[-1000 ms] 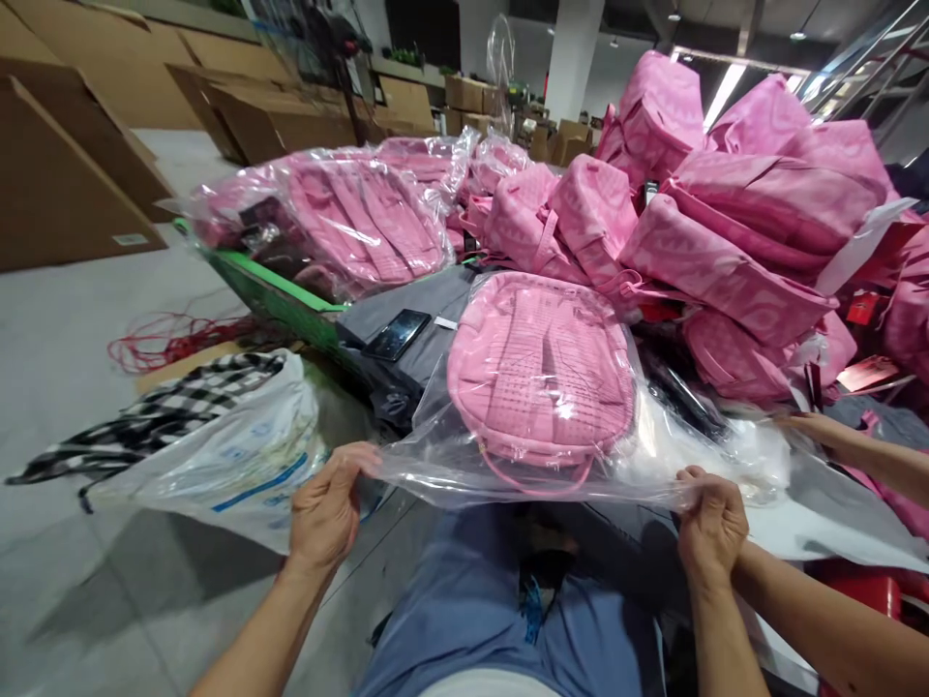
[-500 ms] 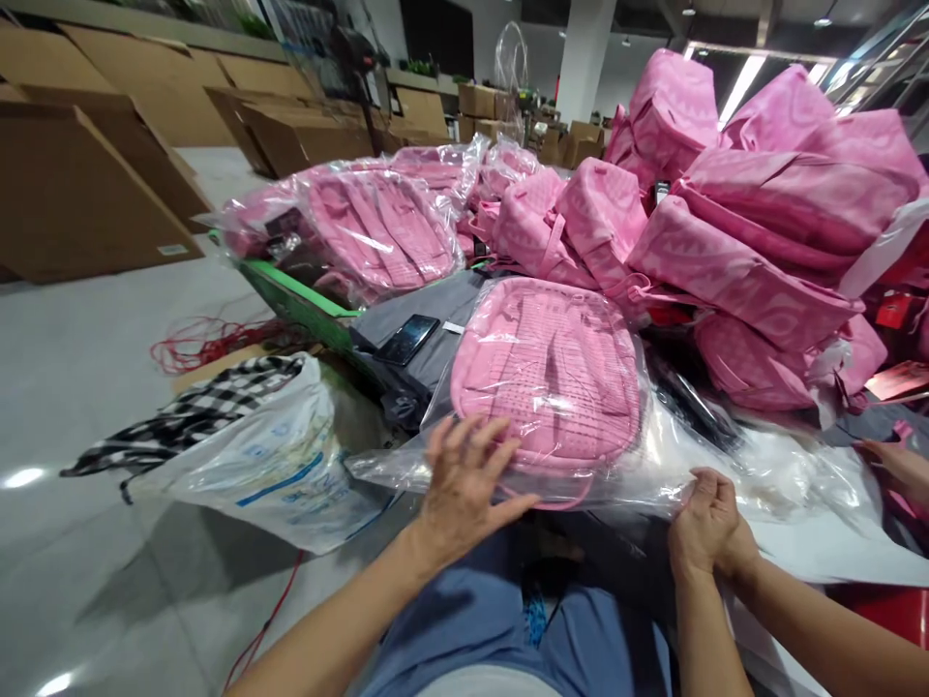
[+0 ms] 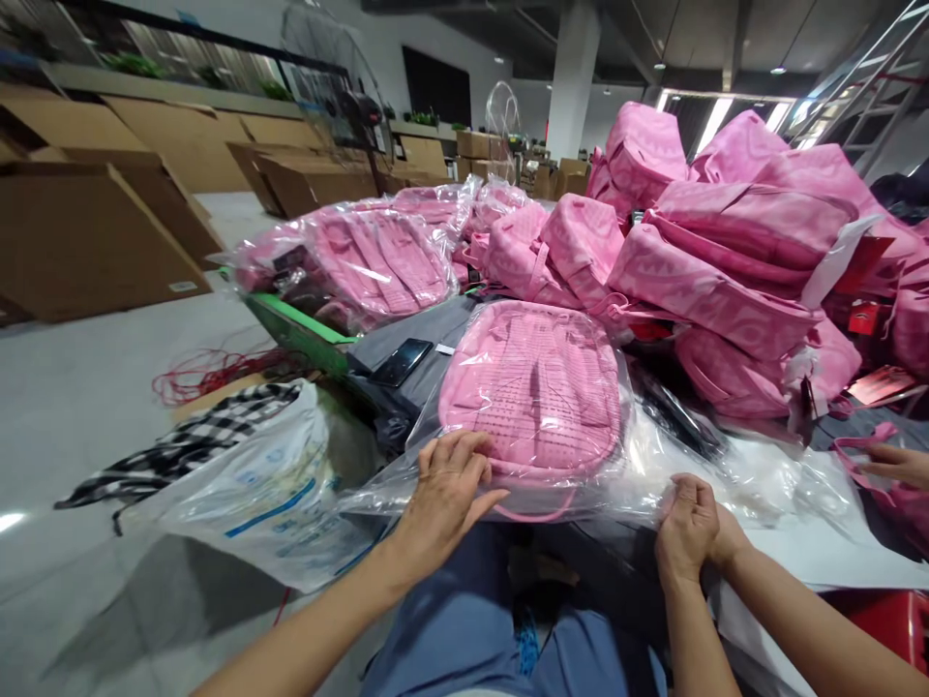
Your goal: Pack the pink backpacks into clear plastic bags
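Observation:
A pink backpack [image 3: 533,382] lies strap side up in a clear plastic bag [image 3: 406,479] in front of me. My left hand [image 3: 446,494] rests on the plastic at the backpack's lower left corner, fingers extended and thumb apart. At the bag's right side, my right hand [image 3: 686,528] is closed, pinching the edge of the plastic. Another forearm [image 3: 791,595] comes from the lower right and ends behind my right hand; its fingers are hidden. The backpack's handle loop shows through the bag near its bottom edge.
Pink backpacks [image 3: 718,281] are heaped on the right; bagged ones [image 3: 384,257] lie at the left. A phone [image 3: 403,362] rests on dark fabric. A white sack [image 3: 283,494] with checkered cloth [image 3: 195,436] stands left, near cartons [image 3: 94,242]. Another person's hand [image 3: 900,463] is at far right.
The view has tilted up and shifted slightly. My left hand's fingers have drawn closer together on the plastic. My right hand keeps its pinch on the bag edge.

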`<action>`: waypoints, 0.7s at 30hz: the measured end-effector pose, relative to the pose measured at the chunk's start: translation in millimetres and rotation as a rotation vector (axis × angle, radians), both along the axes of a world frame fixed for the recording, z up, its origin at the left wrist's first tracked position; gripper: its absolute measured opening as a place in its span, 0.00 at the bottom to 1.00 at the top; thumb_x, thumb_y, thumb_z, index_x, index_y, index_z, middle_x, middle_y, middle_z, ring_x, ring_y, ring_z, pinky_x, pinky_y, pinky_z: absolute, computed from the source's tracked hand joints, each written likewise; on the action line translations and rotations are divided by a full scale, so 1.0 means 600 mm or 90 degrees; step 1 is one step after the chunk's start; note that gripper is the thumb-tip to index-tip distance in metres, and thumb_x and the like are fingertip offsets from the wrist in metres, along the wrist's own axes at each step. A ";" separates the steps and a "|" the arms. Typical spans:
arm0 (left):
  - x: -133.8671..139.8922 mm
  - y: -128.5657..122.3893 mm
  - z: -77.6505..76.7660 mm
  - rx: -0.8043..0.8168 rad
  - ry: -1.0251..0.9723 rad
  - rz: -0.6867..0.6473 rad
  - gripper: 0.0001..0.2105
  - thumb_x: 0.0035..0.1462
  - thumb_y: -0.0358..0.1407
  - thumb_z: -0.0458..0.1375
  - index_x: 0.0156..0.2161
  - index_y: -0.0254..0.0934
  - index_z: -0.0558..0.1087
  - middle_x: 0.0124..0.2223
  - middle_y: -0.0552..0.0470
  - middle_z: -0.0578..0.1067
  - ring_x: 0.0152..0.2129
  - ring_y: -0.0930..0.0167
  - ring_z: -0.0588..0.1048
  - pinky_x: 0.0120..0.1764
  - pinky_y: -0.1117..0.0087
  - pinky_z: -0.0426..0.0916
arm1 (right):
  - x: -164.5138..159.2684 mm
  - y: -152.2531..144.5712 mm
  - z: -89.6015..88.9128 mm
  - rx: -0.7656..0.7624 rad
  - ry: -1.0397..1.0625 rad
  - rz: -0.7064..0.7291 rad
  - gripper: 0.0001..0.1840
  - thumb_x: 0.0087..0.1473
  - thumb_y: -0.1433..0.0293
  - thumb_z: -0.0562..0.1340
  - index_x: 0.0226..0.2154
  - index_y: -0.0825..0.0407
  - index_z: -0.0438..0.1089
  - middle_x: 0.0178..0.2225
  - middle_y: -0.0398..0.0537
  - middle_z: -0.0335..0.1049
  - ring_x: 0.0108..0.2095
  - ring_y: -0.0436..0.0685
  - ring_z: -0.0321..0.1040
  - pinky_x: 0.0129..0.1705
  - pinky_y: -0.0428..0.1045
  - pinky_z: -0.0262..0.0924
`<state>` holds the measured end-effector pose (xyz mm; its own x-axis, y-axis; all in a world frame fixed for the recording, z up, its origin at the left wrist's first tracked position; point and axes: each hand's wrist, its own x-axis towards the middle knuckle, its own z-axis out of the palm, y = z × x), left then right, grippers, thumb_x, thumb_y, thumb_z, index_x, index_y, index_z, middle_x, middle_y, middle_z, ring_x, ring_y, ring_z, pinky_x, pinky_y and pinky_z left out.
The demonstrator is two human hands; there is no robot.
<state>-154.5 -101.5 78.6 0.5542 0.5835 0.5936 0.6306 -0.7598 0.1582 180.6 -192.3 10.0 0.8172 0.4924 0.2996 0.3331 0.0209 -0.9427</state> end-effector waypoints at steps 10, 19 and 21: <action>-0.007 0.036 0.023 -0.039 -0.074 -0.145 0.11 0.71 0.40 0.55 0.37 0.40 0.74 0.44 0.51 0.77 0.50 0.63 0.69 0.55 0.56 0.51 | -0.036 0.010 0.036 -0.002 -0.021 -0.041 0.34 0.53 0.33 0.54 0.33 0.48 0.64 0.14 0.35 0.55 0.14 0.52 0.53 0.18 0.49 0.50; 0.022 0.118 0.041 -0.426 -0.074 -0.243 0.13 0.58 0.40 0.65 0.25 0.38 0.71 0.35 0.53 0.77 0.38 0.67 0.71 0.44 0.64 0.61 | 0.008 -0.012 0.014 -0.108 -0.060 -0.099 0.27 0.56 0.41 0.58 0.36 0.48 0.69 0.22 0.43 0.66 0.20 0.55 0.60 0.25 0.52 0.57; 0.022 0.118 0.035 -0.457 -0.099 -0.239 0.13 0.56 0.39 0.66 0.24 0.38 0.71 0.34 0.54 0.77 0.37 0.67 0.71 0.44 0.64 0.61 | 0.007 -0.003 0.013 -0.104 -0.033 -0.077 0.30 0.52 0.38 0.59 0.33 0.49 0.68 0.20 0.39 0.61 0.19 0.53 0.58 0.23 0.51 0.55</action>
